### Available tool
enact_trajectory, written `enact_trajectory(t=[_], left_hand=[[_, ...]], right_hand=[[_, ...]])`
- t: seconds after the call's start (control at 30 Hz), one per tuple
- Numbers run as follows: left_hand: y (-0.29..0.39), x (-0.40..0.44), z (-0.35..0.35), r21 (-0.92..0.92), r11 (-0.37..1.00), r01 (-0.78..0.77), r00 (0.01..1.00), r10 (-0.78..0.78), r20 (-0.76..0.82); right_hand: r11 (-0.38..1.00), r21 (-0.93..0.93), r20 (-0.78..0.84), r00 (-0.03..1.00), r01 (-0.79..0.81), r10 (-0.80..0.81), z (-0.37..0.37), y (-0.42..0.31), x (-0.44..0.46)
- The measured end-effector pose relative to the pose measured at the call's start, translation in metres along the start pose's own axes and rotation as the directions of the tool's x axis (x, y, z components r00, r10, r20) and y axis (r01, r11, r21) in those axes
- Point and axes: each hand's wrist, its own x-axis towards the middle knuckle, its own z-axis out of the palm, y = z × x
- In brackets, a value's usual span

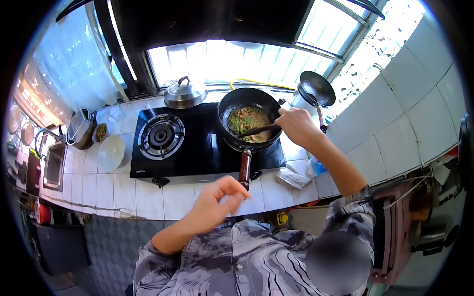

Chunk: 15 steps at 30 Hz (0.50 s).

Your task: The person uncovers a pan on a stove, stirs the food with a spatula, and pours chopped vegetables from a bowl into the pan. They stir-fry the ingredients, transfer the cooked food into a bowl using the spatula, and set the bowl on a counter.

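Spatula (pixel 260 129) sits in the right grip (pixel 297 125), its handle end hidden.

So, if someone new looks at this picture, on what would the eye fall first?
Probably on the dark pan on the right side of the stove, with green-speckled food inside. Next come the fingers of the right hand, holding a dark spatula that reaches into that food. The shiny metal lid also stands out, behind the stove, near the window.
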Motion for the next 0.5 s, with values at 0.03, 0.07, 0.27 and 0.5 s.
enact_trajectory(t=[0.03,0.07,0.27,0.5], left_hand=[[-0.03,0.013,-0.017,0.024,0.999,-0.03,0.996,0.032,-0.08],[-0.058,0.023,-0.03,0.012,1.0,-0.022,0.985,0.024,-0.173],[-0.138,0.061,-0.04,-0.293,0.915,0.278,0.915,-0.345,-0.21],[-0.139,0.101,-0.015,-0.562,0.737,0.376,0.884,-0.466,-0.02]], right_hand=[[1.0,0.0,-0.001,1.0,-0.012,0.012,-0.012,0.0,-0.009],[0.997,-0.073,0.014,0.999,-0.038,0.039,-0.026,-0.001,-0.017],[0.996,-0.07,0.113,0.991,-0.061,0.069,-0.06,0.005,-0.029],[0.983,-0.083,0.072,0.983,-0.166,0.172,0.01,-0.019,0.019]])
